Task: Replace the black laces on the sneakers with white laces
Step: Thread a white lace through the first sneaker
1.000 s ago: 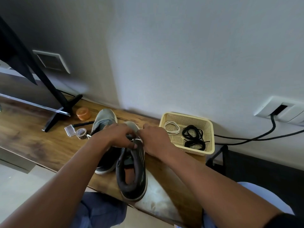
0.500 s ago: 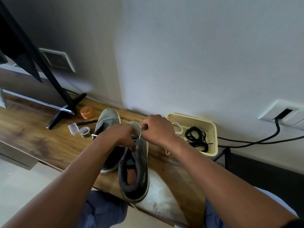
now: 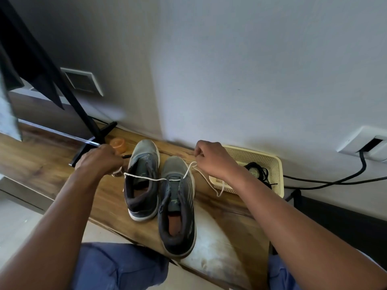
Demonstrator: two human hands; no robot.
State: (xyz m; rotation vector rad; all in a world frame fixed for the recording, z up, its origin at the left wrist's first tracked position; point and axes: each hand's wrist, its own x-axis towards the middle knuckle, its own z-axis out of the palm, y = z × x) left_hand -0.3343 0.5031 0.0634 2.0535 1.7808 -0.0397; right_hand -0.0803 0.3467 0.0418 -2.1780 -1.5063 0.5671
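Black laces [image 3: 258, 171] lie in the basket [image 3: 278, 176]; both hands [image 3: 100, 160] [image 3: 213, 160] pinch a white lace [image 3: 146, 178] through the right sneaker's [image 3: 177, 206] first eyelets.

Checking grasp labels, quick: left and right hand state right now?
Left hand: closed, gripping one end of the white lace.
Right hand: closed, pinching the lace's other end.
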